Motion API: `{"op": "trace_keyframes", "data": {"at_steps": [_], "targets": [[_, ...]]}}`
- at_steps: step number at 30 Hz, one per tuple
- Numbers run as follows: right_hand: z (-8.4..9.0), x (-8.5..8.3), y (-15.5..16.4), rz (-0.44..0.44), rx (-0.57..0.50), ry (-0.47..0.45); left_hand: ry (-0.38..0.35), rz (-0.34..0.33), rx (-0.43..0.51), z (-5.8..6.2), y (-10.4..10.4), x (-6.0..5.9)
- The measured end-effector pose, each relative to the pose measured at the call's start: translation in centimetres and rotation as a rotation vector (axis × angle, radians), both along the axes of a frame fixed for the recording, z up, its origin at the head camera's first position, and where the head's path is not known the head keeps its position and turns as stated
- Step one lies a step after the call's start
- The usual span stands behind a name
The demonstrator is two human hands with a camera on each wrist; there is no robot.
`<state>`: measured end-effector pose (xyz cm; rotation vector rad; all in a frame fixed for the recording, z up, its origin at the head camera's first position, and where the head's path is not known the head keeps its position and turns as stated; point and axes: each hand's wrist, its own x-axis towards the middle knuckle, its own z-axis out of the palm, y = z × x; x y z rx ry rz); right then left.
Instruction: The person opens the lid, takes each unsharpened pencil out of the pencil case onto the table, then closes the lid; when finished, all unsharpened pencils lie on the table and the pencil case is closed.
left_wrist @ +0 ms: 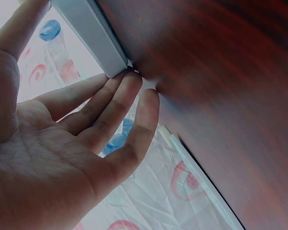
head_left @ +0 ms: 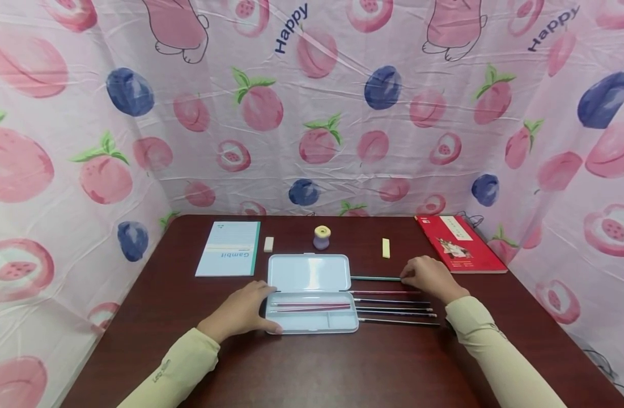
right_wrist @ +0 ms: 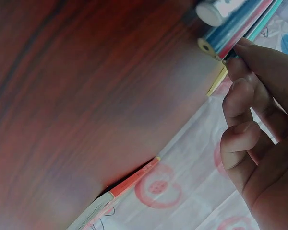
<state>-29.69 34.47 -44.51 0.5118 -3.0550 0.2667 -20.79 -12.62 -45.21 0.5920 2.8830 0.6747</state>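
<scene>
An open light-blue pencil case (head_left: 309,272) lies on the table, its lid folded back and a few pencils (head_left: 312,306) in its tray. My left hand (head_left: 245,310) holds the case's left end, thumb at the front corner and fingers round the far side. In the left wrist view the fingertips (left_wrist: 133,79) touch the case's edge (left_wrist: 93,36). To the case's right, my right hand (head_left: 431,276) pinches the end of a green pencil (head_left: 375,278) between thumb and fingers. Several more pencils (head_left: 393,310) lie in a row nearer me; their ends (right_wrist: 211,45) loom close in the right wrist view.
Behind the case stand a white eraser (head_left: 268,244), a small yellow-and-purple object (head_left: 322,238) and a yellow strip (head_left: 385,248). A pale notebook (head_left: 227,249) lies left, a red book (head_left: 462,243) right. Fruit-print cloth (head_left: 312,113) hangs round the brown table (head_left: 312,374).
</scene>
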Motion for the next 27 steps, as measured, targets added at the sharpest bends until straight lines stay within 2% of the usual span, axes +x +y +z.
{"op": "trace_keyframes", "data": {"at_steps": [8,14,18,22,27], "targets": [[-0.2,0.1,0.2,-0.003,0.002,-0.001,-0.002,0.0,0.001,-0.1,0.1,0.0],[0.0,1.0,-0.3,0.016,-0.071,0.071,-0.003,-0.002,-0.001,-0.1,0.1,0.0],[0.6,2.2,-2.2,0.032,-0.179,0.112,0.003,-0.005,-0.006,0.0,0.1,0.0],[0.9,3.6,-5.0,0.065,-0.281,0.08,0.005,-0.006,-0.008,0.1,0.0,0.0],[0.9,5.1,-8.3,0.171,-0.348,0.033,-0.001,-0.005,-0.008,0.2,0.0,0.0]]}}
